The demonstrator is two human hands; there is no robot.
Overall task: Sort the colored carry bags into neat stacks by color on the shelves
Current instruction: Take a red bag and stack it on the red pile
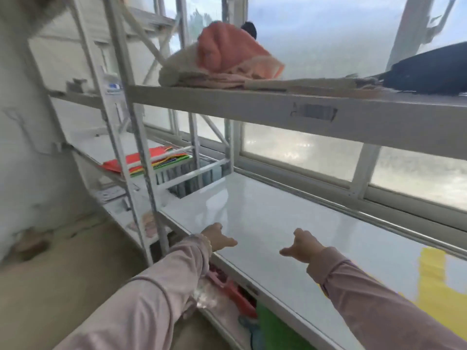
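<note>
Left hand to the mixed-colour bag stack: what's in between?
Head view: past the left hand, bare white shelf top, then an upright rack post in front of the bag stack.

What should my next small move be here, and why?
Probably reach the left hand toward the mixed-colour bag pile off to the left. Both it and the right hand hold nothing, and that pile looks unsorted, while the white shelf ahead has bare room.

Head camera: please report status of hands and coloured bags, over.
Left hand, right hand both empty, above white glossy shelf. Mixed-colour flat bag pile on far left shelf, untouched. Grey metal upright partly hides it.
</note>
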